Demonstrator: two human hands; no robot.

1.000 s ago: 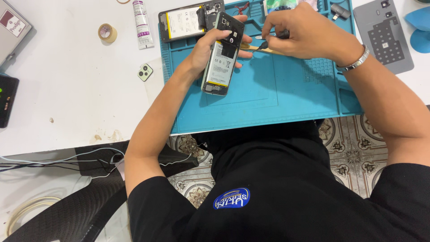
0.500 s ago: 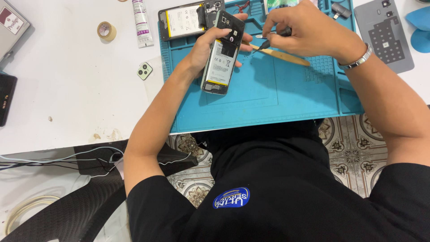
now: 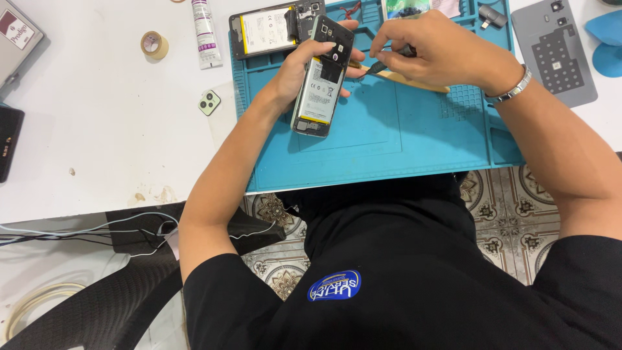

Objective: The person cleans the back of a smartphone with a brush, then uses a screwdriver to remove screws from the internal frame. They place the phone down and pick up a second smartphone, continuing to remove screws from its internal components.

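the left hand (image 3: 295, 71) was clenched around an opened phone (image 3: 322, 76), holding it tilted above the blue mat (image 3: 389, 142) with its back off and the battery showing. the fingers wrapped the phone's left edge and the thumb pressed across its right side. the right hand (image 3: 440, 55) was pinched shut on a small dark tool (image 3: 379, 65), its tip just beside the phone's upper right edge; whether it touched the phone could not be told. a silver bracelet (image 3: 512, 91) sat on the right wrist.

under the right hand a wooden stick (image 3: 408, 81) lay on the mat. a second opened phone (image 3: 265, 29) lay flat at the mat's top left corner, just behind the held one. a grey back cover (image 3: 556, 52) rested on the white table (image 3: 97, 129) to the right of the mat. on the left part of the table lay a small green camera frame (image 3: 209, 102), a roll of tape (image 3: 154, 45) and a white tube (image 3: 205, 29), all well apart from the hands.
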